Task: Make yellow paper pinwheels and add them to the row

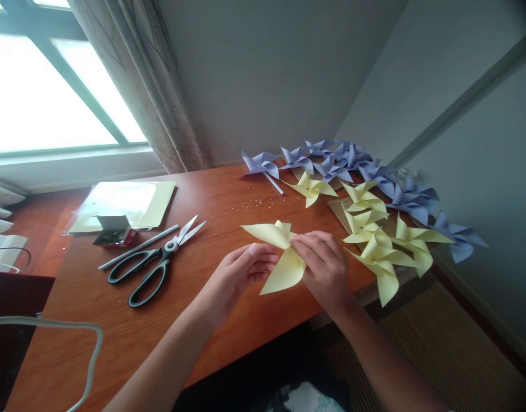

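I hold a pale yellow paper pinwheel (pixel 277 252) above the front edge of the wooden table (pixel 211 212). My left hand (pixel 239 274) pinches its lower left side. My right hand (pixel 325 266) grips its centre from the right, fingers curled over the folded points. One blade sticks up to the left, another hangs down between my hands.
Several finished yellow pinwheels (pixel 374 234) lie right of my hands, with several lilac pinwheels (pixel 340 160) along the wall behind them. Black-handled scissors (pixel 154 266), a white pen (pixel 138 247), a small red-and-black box (pixel 115 233) and a sheet pack (pixel 130 203) lie to the left. Tiny beads (pixel 258 202) are scattered mid-table.
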